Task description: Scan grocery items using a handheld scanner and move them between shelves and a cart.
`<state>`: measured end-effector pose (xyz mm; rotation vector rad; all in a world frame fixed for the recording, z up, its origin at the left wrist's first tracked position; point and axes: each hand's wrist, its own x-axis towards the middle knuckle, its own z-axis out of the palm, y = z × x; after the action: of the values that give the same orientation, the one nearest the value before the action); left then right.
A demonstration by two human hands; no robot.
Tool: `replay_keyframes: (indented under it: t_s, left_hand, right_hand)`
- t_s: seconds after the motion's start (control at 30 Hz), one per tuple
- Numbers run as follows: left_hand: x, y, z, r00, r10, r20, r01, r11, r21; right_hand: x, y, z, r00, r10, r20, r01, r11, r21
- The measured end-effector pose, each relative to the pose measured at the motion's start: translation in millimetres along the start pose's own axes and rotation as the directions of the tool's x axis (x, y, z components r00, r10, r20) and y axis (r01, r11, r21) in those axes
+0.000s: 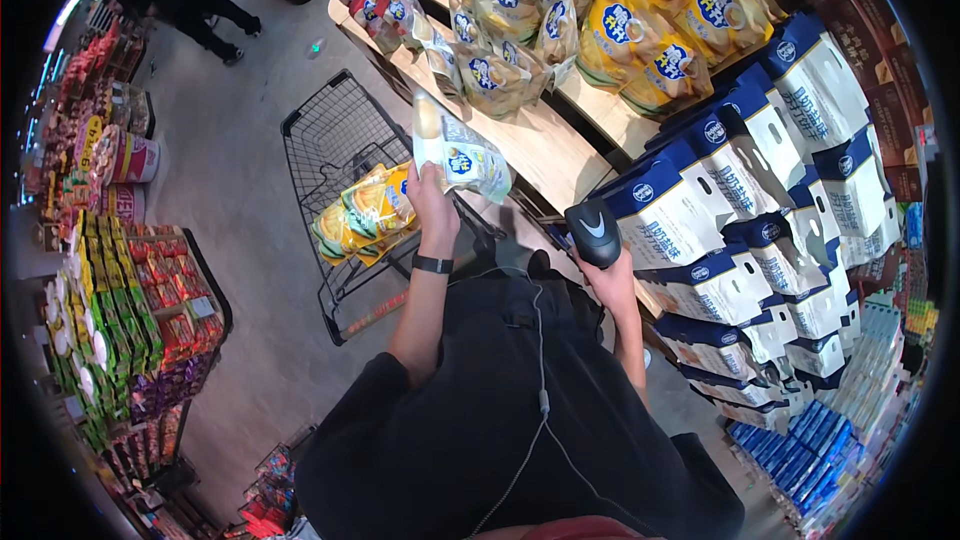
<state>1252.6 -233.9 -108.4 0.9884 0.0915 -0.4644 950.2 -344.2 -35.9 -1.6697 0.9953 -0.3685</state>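
Observation:
My left hand [435,202], with a dark band on the wrist, grips a pale printed snack bag [461,154] by its end. The bag is tilted above the near edge of a wooden display table [525,142]. In my right hand [611,277] is a black handheld barcode scanner [595,234], beside white and navy packages [667,217]. A black wire shopping cart [337,120] stands to the left, with yellow snack bags [367,217] in it, just left of my left wrist.
Brownish snack bags [487,75] and yellow snack bags [637,30] stand on the display. Stacked goods [112,300] line the left side. A person [187,0] in dark clothes is at the upper left. A grey cable [541,360] hangs down my front.

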Motion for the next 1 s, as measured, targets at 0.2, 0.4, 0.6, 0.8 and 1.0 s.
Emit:
replay_keyframes:
  t_s: [0.2,0.4,0.6,0.8,1.0]
  left_hand:
    - [57.3,-47.0,-0.4,0.964,-0.262,-0.048,0.244,0.942,-0.232]
    - [130.1,-94.9,15.4,0.953,-0.304,0.019,0.274,0.831,-0.484]
    - [134.9,-128.5,45.6,0.967,-0.245,0.068,0.255,0.919,-0.301]
    - [107.1,-131.4,56.5,0.973,-0.232,0.015,0.218,0.935,0.280]
    - [79.0,-116.4,30.6,0.940,-0.333,0.078,0.312,0.928,0.203]
  right_hand:
    - [-5.4,14.4,-7.3,0.996,0.050,-0.069,-0.048,0.998,0.040]
    - [-9.7,17.2,-13.7,0.993,0.084,-0.086,-0.087,0.996,-0.028]
    - [-14.6,19.3,-16.1,0.977,0.198,-0.085,-0.200,0.980,-0.021]
    - [-23.1,25.6,-13.8,0.964,0.189,-0.187,-0.190,0.982,0.011]
    - [-22.0,38.5,-10.3,0.976,0.021,-0.217,-0.027,0.999,-0.023]
